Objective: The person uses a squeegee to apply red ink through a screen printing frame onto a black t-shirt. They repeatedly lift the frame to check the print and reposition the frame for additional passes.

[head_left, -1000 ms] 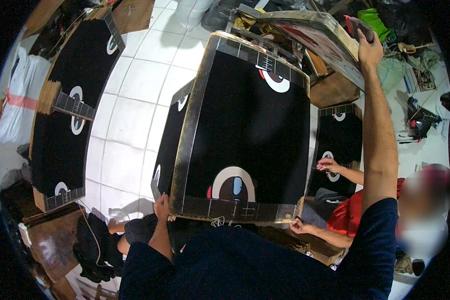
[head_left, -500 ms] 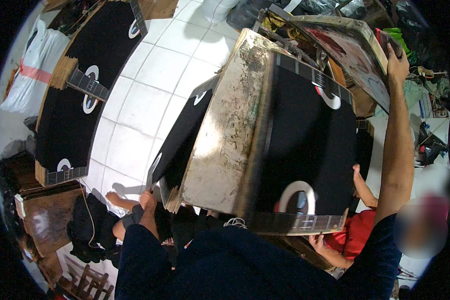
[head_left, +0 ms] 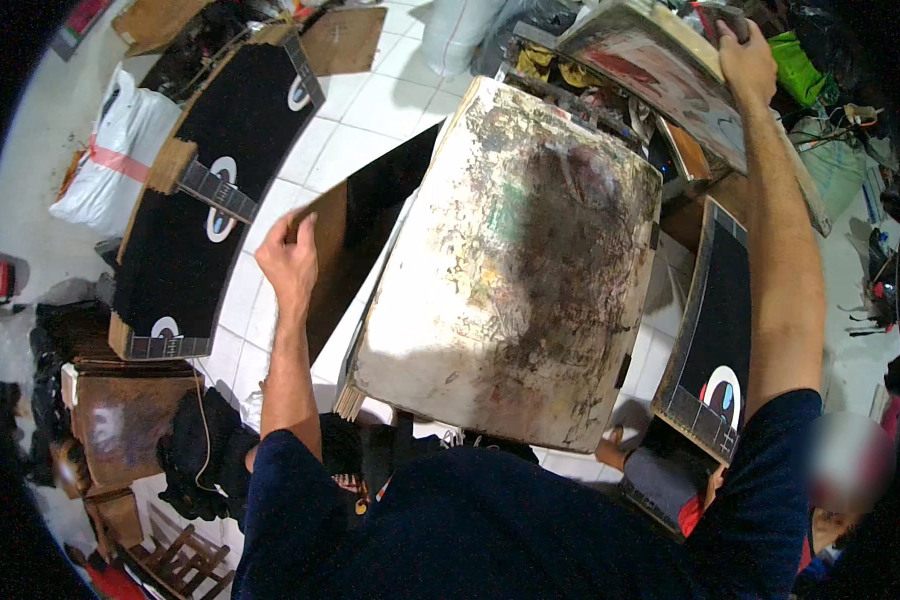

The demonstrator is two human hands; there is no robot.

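The paint-stained work board [head_left: 510, 270] lies in the centre, its mottled top exposed. At left of it, a tilted brown-and-black board [head_left: 340, 240] is held at its edge by my left hand [head_left: 295, 245], fingers closed on it. My right hand [head_left: 746, 60], high at the right, is closed on a dark-and-red squeegee [head_left: 712, 22] at the top of a raised, stained screen frame [head_left: 650, 80]. A black printed panel [head_left: 710, 330] with eye shapes and grid strips stands at the right of the work board, beneath my right arm.
Stacked black printed panels [head_left: 190, 300] line the left. Beside them are a white sack [head_left: 115, 150], brown boards [head_left: 125, 420] and a wooden rack [head_left: 175, 555]. A co-worker [head_left: 690, 510] in red is at the lower right. Bags and clutter [head_left: 800, 70] crowd the back right.
The black printed panel has moved rightward off the work board, exposing the stained top. My left hand has risen from the lower edge, and the board beside it has swung to show brown.
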